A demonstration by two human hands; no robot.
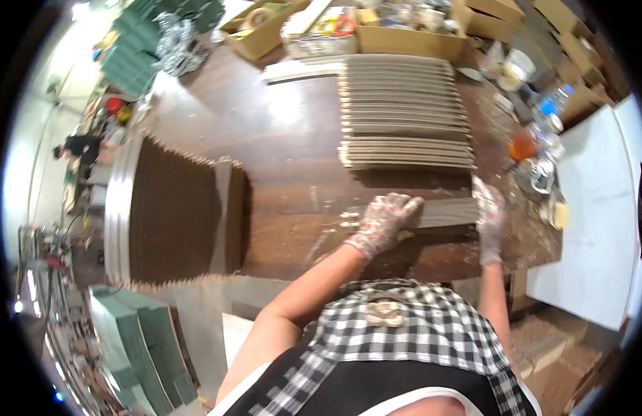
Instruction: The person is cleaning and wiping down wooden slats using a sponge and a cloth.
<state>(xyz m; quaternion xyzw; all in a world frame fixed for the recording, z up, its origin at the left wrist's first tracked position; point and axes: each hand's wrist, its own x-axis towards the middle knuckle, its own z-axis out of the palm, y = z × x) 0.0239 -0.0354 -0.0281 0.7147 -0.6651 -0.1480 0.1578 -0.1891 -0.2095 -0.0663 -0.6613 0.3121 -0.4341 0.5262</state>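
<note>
A short grey wood-grain board (442,213) lies crosswise on the brown table close to my body. My left hand (383,223), in a floral-patterned glove, grips the board's left part, with pale pegs sticking out beyond it at the left end. At the opposite end my right hand (490,216), gloved the same way, is closed round the board's edge; its fingertips are partly hidden. Just beyond both hands, a row of similar grey boards (407,114) lies side by side, light pegs along their left ends.
At the left stands a tall stack of dark boards (175,215). Cardboard boxes (411,43) line the far edge, and a pale strip (303,71) lies before them. Plastic bottles (523,147) and scraps sit to the right, near a white panel (584,222). Another person (82,147) is far left.
</note>
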